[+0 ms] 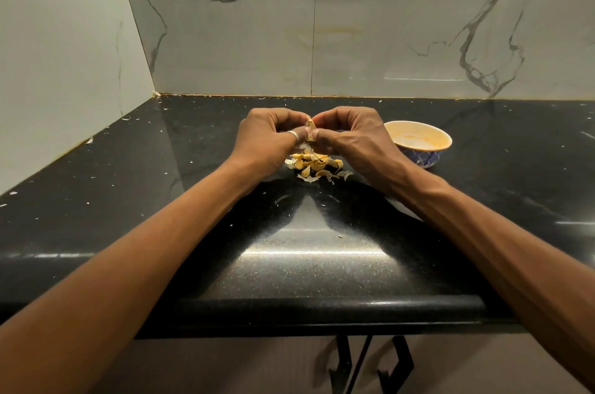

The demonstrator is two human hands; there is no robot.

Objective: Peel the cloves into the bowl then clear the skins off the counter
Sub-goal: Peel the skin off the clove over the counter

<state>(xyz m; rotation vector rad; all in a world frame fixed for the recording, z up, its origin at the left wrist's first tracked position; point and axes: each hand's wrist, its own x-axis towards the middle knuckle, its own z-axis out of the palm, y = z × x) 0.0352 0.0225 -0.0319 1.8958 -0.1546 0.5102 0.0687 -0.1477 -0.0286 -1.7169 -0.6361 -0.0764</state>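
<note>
While both the left hand (273,136) and right hand (344,132) pinch a clove (309,128), peeling seems midway, since skins (317,166) litter the counter (289,248) beside the bowl (418,144)

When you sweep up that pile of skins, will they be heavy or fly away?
Probably very light: the skins are thin, curled flakes, so a quick swipe might scatter them. They look brittle, and tiny bits already dot the counter, so some may crumble. On that glossy surface they should slide easily.
</note>
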